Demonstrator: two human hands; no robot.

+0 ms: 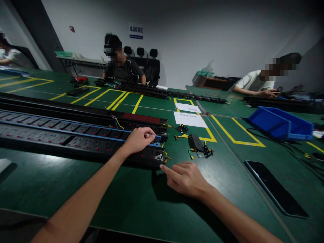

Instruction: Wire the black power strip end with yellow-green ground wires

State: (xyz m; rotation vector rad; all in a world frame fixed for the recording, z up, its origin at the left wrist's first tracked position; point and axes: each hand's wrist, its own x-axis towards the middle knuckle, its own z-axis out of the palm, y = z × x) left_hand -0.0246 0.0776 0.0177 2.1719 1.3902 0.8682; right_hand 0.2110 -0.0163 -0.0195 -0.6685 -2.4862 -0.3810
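While left hand (141, 139) half-curls atop strip (91, 143), right hand (186, 179) points.

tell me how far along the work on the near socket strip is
Looks done: sockets sit in a row along the near strip. In hand: the left hand is over its end, grip unclear; the right hand has its index fingertip by the corner. Probably left: the end, where yellow wiring is exposed, and perhaps the loose black module beyond it.
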